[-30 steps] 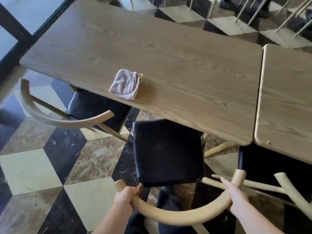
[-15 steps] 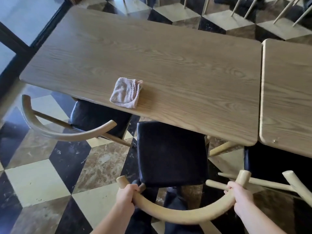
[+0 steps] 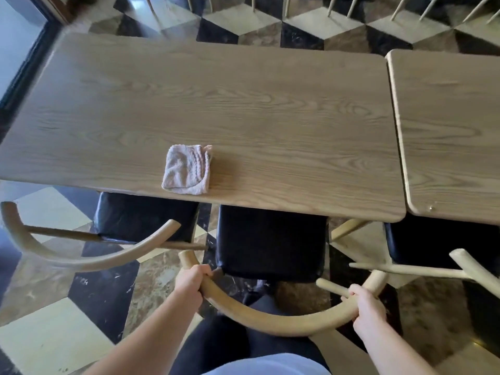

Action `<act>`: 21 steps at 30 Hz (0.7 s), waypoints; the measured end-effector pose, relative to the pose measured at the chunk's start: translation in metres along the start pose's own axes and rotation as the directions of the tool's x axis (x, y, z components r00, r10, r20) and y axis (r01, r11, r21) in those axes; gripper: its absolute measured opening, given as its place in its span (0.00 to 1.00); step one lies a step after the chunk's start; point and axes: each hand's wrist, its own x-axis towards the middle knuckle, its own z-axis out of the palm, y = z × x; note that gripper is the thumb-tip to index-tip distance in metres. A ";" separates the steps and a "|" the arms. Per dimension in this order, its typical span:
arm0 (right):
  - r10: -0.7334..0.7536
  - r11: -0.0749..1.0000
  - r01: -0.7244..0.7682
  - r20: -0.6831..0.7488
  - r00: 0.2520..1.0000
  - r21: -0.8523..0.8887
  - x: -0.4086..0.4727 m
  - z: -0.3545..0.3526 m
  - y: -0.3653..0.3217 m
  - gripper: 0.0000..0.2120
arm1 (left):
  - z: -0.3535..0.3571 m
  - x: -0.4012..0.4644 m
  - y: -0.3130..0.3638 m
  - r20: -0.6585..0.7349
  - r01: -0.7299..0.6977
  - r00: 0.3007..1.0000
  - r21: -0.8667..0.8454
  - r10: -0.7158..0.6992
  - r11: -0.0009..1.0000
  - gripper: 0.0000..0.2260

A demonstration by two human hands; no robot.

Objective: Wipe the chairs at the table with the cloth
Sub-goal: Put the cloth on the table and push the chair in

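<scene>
A folded pale pink cloth (image 3: 187,169) lies near the front edge of the wooden table (image 3: 270,109), with no hand on it. Directly below me stands a chair with a black seat (image 3: 270,242) and a curved light-wood backrest (image 3: 270,322). My left hand (image 3: 190,280) grips the left end of that backrest. My right hand (image 3: 365,307) grips its right end. The seat's far part sits tucked under the table edge.
A second chair (image 3: 89,258) with a black seat stands to the left, part under the table. A third chair (image 3: 443,244) is at the right, under a second wooden table (image 3: 449,125). The floor is checkered tile. More chair legs show beyond the tables.
The chair has slid further under the table with both hands still gripping its backrest. The view has shifted forward and squared up over the table.
</scene>
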 end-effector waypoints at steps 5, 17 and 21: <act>0.011 0.999 -0.011 -0.001 1.000 0.036 0.005 0.022 -0.018 0.16 | 0.013 0.010 0.036 0.026 -0.039 0.999 0.004 0.039 0.999 0.16; 0.033 0.995 -0.030 -0.033 0.999 0.095 0.009 0.051 -0.041 0.15 | 0.024 0.039 0.067 0.102 0.012 0.995 0.043 -0.016 0.999 0.17; 0.053 0.994 -0.048 -0.045 0.998 0.101 0.012 0.053 -0.043 0.08 | 0.028 0.042 0.066 0.111 0.022 0.993 0.074 -0.030 0.997 0.22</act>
